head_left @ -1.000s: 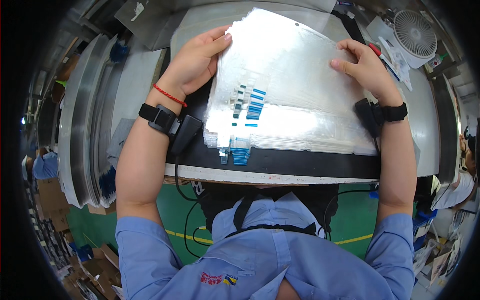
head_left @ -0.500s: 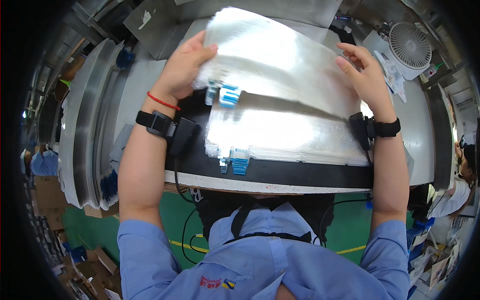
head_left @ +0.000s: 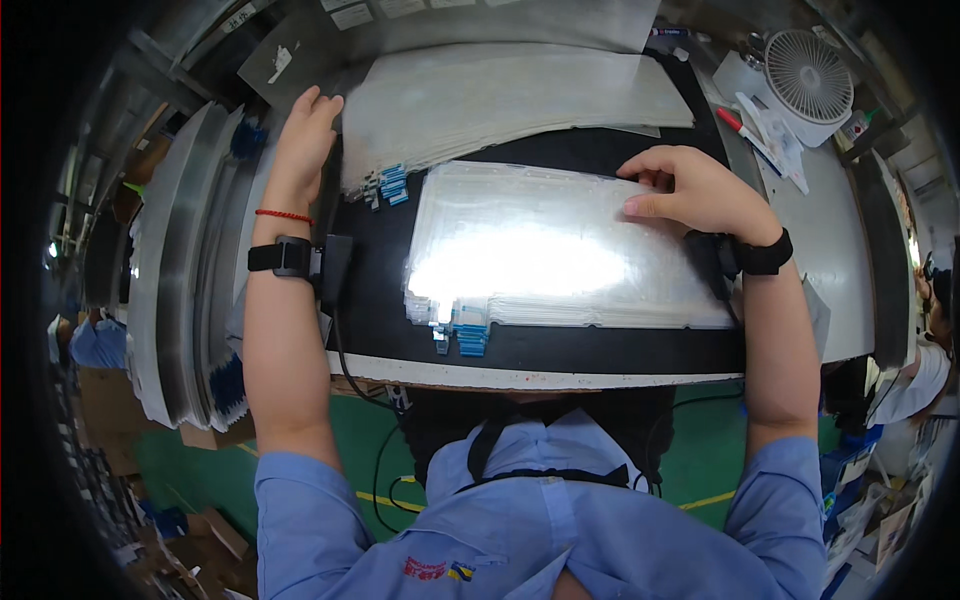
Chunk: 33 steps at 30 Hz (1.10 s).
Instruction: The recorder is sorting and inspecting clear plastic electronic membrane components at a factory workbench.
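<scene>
The front stack of sheets (head_left: 560,225) lies flat on a black mat (head_left: 610,352), close to the table's near edge (head_left: 560,380); its blue-ended tabs (head_left: 470,328) stick out at its near left corner. The rear stack of sheets (head_left: 520,95) lies toward the table's far edge, fanned along its near side, with more such tabs at its near left corner.

The left hand (head_left: 308,140) is upright just beside the rear stack's left end, its fingers released and holding nothing; whether they brush the sheets I cannot tell. The right hand (head_left: 695,195) is over the front stack's far right part — fingers loosely bent, thumb apart from them, nothing gripped — and contact there is also unclear.

Near the table's far right corner are a white fan (head_left: 808,75), a red pen (head_left: 730,120) and a clear plastic bag (head_left: 782,150).
</scene>
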Motion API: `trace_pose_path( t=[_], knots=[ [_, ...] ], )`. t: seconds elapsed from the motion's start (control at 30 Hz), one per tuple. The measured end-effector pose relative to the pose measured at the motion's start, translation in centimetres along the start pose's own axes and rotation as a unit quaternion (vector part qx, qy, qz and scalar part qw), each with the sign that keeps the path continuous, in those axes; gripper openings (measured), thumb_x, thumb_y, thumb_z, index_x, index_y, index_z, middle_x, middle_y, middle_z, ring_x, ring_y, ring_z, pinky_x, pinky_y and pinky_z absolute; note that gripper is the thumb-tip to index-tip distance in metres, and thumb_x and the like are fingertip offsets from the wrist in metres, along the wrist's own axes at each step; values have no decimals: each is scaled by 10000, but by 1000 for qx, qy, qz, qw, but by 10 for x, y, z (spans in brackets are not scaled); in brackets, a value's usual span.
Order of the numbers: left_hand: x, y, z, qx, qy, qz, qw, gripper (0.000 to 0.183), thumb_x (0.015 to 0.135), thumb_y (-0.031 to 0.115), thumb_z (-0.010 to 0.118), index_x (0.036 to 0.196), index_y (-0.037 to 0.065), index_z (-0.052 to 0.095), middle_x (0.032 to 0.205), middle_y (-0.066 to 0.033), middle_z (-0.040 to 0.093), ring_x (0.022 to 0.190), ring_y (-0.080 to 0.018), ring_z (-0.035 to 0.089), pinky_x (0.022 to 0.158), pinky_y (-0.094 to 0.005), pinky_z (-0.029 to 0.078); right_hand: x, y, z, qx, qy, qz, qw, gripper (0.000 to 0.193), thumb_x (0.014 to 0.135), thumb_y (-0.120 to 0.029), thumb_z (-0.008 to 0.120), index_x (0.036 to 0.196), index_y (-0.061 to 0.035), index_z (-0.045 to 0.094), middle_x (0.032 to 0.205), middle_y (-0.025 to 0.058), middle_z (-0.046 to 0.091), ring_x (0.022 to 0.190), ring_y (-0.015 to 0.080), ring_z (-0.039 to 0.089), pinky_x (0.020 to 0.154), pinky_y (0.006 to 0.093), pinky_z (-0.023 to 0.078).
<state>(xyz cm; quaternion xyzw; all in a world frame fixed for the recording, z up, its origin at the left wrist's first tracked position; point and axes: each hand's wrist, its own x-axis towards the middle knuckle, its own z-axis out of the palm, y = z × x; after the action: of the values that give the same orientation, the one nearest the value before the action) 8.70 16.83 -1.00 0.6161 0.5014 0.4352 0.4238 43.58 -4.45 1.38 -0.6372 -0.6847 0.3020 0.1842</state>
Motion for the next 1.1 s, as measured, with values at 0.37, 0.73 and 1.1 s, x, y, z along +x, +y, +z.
trace_pose_path(
  t=[0.37,0.73,1.1],
  knots=[
    [-42,13,35,-245,-429,-18,869,498,977,188,471,1416,-9,338,1419,-185,429,1273,-233,470,1061,-340,388,-2,6,0,88,54,-70,992,246,740,-106,750,886,25,601,763,54,601,712,136,547,668,268,453],
    [-46,17,50,-245,-380,-15,892,449,959,101,514,1376,-14,397,1321,-133,546,1133,-166,579,988,-298,475,3,9,0,73,114,-50,990,209,801,-68,692,965,43,625,785,59,624,729,124,554,694,267,461],
    [-41,0,53,-172,-348,-48,920,389,948,127,544,1317,18,491,1139,-59,617,1000,-112,593,904,-267,481,-1,-12,-18,69,318,-296,898,348,865,-144,669,1193,-45,603,1096,76,641,934,141,600,802,259,478]
  ],
)
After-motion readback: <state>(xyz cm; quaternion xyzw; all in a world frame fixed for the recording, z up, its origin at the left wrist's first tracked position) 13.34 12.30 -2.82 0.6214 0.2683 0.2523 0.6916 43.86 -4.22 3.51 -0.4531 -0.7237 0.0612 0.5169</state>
